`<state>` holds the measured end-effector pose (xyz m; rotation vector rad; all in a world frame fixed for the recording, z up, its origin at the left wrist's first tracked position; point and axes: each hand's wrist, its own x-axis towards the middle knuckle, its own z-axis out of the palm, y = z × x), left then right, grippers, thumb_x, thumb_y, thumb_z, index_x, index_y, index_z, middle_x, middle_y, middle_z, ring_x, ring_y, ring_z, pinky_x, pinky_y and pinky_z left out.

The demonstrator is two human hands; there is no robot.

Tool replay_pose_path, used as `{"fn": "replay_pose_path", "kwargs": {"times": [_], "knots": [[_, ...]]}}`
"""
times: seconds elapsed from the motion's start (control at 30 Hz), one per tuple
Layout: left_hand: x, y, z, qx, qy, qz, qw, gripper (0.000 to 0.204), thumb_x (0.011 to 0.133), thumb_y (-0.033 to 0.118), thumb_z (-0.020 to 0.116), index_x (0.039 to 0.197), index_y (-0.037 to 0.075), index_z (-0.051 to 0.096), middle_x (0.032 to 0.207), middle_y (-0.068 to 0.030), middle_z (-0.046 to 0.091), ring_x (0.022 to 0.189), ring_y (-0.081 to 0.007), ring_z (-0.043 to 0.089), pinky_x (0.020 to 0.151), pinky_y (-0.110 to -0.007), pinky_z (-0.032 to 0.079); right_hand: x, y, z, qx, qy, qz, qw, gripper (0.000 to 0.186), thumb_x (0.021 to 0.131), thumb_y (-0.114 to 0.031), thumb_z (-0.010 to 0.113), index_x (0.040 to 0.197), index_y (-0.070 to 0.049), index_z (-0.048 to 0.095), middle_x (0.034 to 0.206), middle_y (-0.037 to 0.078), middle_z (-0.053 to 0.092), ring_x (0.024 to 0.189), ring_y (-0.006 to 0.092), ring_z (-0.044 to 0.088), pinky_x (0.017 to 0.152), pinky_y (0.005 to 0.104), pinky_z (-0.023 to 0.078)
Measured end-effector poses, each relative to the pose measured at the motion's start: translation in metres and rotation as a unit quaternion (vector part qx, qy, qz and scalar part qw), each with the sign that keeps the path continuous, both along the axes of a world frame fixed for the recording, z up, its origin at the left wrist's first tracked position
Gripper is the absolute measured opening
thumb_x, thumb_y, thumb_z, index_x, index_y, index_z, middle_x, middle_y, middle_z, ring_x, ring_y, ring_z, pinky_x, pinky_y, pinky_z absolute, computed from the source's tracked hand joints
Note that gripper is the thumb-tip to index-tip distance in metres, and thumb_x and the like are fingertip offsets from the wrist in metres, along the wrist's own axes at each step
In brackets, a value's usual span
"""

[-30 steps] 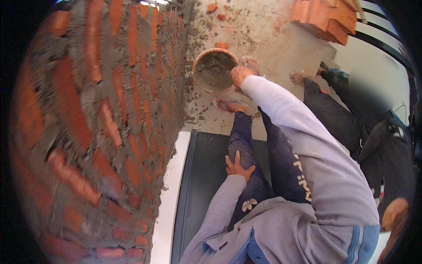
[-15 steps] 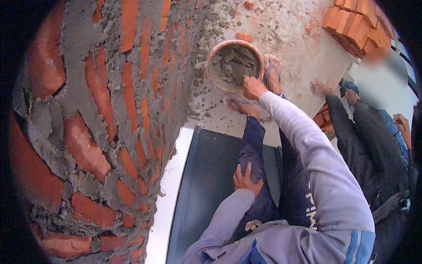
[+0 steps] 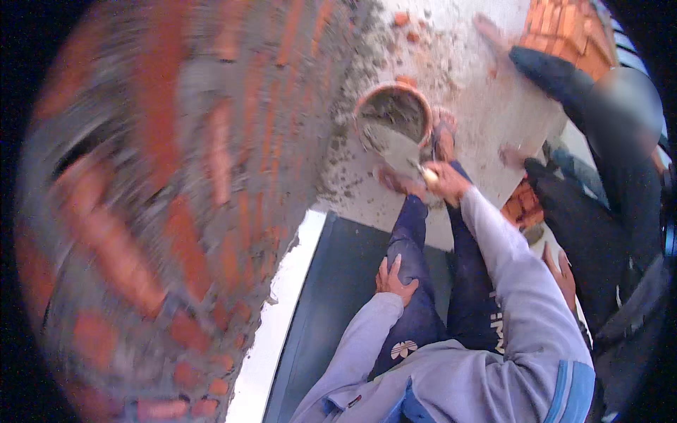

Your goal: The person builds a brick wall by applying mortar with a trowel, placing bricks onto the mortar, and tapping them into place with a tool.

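A red brick wall (image 3: 190, 211) fills the whole left side, its courses blurred, with grey mortar squeezed out thick and rough between the bricks. At its foot runs a pale strip (image 3: 278, 310), and beside that a dark flat panel (image 3: 331, 296) that the person stands next to.

Toward the middle, the left hand (image 3: 395, 280) lies flat on the person's own left thigh, fingers spread loosely over the dark blue trousers (image 3: 416, 296), gripping nothing. The grey sleeve (image 3: 352, 359) runs back from it toward the lower edge.

Above, on the mortar-spattered concrete floor (image 3: 479, 106), sits a round orange pan (image 3: 393, 120) partly filled with wet grey mortar, close to the base of the wall. A trowel (image 3: 398, 149) loaded with mortar sits at the pan's near rim, its blade tilted up over it. The right hand (image 3: 446, 182) is closed around the trowel's pale handle just beside the pan, arm stretched well forward in the grey sleeve. The person's feet show on the floor on either side of that hand, just below the pan.

Further right, another person in dark clothes (image 3: 599, 183) bends down, one hand reaching toward a stack of red bricks (image 3: 568, 32) at the top right. More bricks (image 3: 525, 204) lie on the floor near that person's legs.
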<state>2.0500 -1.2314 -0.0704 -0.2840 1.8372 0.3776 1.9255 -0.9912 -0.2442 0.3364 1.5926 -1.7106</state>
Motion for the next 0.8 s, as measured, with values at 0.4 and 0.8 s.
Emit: {"fn": "replay_pose_path", "kwargs": {"times": [0.4, 0.8], "knots": [[0.037, -0.119, -0.029, 0.193, 0.079, 0.044, 0.977, 0.085, 0.081, 0.064, 0.053, 0.140, 0.004, 0.040, 0.126, -0.0245, 0.055, 0.113, -0.0396, 0.054, 0.099, -0.044, 0.041, 0.020, -0.026, 0.568, -0.045, -0.021, -0.183, 0.982, 0.030, 0.088, -0.013, 0.053, 0.114, 0.002, 0.049, 0.072, 0.004, 0.051, 0.052, 0.0126, 0.053, 0.043, 0.0270, 0.044], [0.025, -0.177, -0.100, 0.150, 0.259, 0.259, 0.918, 0.077, 0.072, 0.052, 0.070, 0.130, 0.004, 0.053, 0.119, -0.0194, 0.061, 0.110, -0.0311, 0.059, 0.094, -0.040, 0.047, -0.090, -0.089, 0.752, 0.361, 0.709, 0.048, 0.604, 0.046, 0.079, -0.003, 0.055, 0.122, 0.005, 0.042, 0.103, 0.023, 0.054, 0.088, 0.0360, 0.060, 0.070, 0.0384, 0.052]]}}
